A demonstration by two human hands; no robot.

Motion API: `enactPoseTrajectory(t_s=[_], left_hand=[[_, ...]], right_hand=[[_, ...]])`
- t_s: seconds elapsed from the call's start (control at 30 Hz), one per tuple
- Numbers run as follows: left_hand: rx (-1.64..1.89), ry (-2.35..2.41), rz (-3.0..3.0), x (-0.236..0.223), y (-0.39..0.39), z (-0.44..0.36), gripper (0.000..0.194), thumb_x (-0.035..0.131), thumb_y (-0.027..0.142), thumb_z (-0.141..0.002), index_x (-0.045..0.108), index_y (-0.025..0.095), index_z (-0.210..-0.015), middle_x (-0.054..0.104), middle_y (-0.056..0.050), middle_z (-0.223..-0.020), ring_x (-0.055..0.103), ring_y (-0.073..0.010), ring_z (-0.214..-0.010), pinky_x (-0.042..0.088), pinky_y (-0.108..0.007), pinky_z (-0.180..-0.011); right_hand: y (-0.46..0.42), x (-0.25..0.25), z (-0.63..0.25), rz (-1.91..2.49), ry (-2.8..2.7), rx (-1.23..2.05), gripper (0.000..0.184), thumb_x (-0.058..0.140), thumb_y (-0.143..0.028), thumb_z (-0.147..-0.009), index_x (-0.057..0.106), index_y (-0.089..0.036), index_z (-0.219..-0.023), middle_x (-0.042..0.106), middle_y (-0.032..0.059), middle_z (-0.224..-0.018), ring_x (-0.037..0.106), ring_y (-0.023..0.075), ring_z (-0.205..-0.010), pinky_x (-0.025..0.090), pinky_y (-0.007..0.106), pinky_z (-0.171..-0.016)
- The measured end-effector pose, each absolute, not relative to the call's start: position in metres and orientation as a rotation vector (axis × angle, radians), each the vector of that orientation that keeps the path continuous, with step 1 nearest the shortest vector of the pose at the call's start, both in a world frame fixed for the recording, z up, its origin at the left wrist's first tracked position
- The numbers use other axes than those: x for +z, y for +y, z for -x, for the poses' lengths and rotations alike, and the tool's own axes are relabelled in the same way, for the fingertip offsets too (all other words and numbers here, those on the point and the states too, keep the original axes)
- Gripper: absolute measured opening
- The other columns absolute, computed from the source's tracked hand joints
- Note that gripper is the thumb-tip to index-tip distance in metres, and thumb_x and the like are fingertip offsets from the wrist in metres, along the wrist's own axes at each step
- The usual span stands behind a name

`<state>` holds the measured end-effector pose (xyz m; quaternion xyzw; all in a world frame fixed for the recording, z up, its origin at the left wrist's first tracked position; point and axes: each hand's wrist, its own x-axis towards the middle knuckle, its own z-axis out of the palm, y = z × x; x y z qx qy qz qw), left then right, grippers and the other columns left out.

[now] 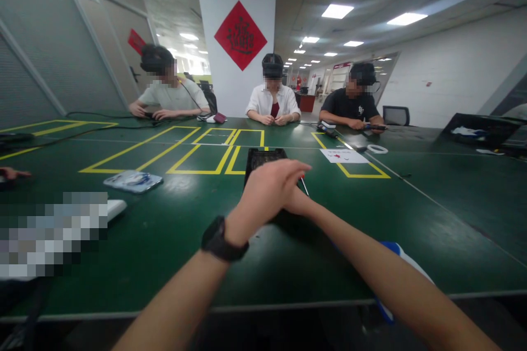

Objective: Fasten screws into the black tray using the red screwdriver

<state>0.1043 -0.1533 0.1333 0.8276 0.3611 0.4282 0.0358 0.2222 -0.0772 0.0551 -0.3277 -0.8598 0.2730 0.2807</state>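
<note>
My left hand point(267, 189), with a black watch point(224, 238) on its wrist, arches over my right hand in front of me. Its fingers stretch to the right; the palm side is hidden. My right hand point(297, 200) lies beneath it, touching or nearly so, and its fingers are covered. Just beyond both hands sits a black open-topped case or tray point(265, 153), partly hidden by them. A thin pale rod point(305, 186) with a red spot at its upper end shows beside my right hand; what it is I cannot tell.
The green table point(181, 274) carries yellow tape outlines. A blue-white phone-like slab point(134, 181) and a pixelated white device point(57, 236) lie left. A paper sheet point(343, 156), a white ring point(377, 149) and a blue-white item point(405, 263) lie right. Three people sit opposite.
</note>
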Motion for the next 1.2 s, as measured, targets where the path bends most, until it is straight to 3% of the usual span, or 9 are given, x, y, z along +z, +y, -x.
enactPoseTrajectory(t_s=[0.17,0.37,0.53,1.2], left_hand=[[1.388,1.656,-2.191,0.071,-0.025,-0.044,0.029,0.050,0.023,-0.079,0.061,0.017,-0.105,0.060,-0.008,-0.105,0.053,-0.0210,-0.102,0.038,-0.037,-0.096],[1.336,1.581,-1.756,0.008,0.013,-0.011,0.040,0.050,0.026,-0.078,0.052,0.015,-0.116,0.057,-0.011,-0.116,0.054,-0.0190,-0.105,0.042,-0.033,-0.092],[1.328,1.558,-1.849,0.002,0.018,-0.012,0.039,0.044,0.017,-0.076,0.053,0.013,-0.114,0.058,-0.010,-0.117,0.053,-0.0194,-0.108,0.039,-0.034,-0.097],[1.309,1.566,-1.883,0.005,0.013,-0.013,0.041,0.044,0.018,-0.075,0.053,0.014,-0.114,0.058,-0.009,-0.116,0.053,-0.0201,-0.107,0.040,-0.035,-0.097]], right_hand=[[-0.076,0.054,-0.222,0.851,-2.343,0.697,0.021,0.063,-0.031,-0.074,0.071,-0.014,-0.082,0.069,0.0049,-0.076,0.060,0.0131,-0.068,0.044,0.023,-0.067],[-0.076,0.052,-0.221,0.897,-2.379,0.638,0.022,0.062,-0.034,-0.075,0.071,-0.015,-0.082,0.068,0.0041,-0.073,0.057,0.0111,-0.064,0.041,0.022,-0.063],[-0.078,0.053,-0.221,0.900,-2.387,0.608,0.020,0.062,-0.033,-0.075,0.071,-0.016,-0.082,0.067,0.0038,-0.074,0.056,0.0110,-0.065,0.040,0.022,-0.063],[-0.080,0.057,-0.218,0.921,-2.354,0.656,0.019,0.064,-0.031,-0.073,0.071,-0.015,-0.080,0.067,0.0035,-0.070,0.054,0.0103,-0.061,0.040,0.022,-0.060]])
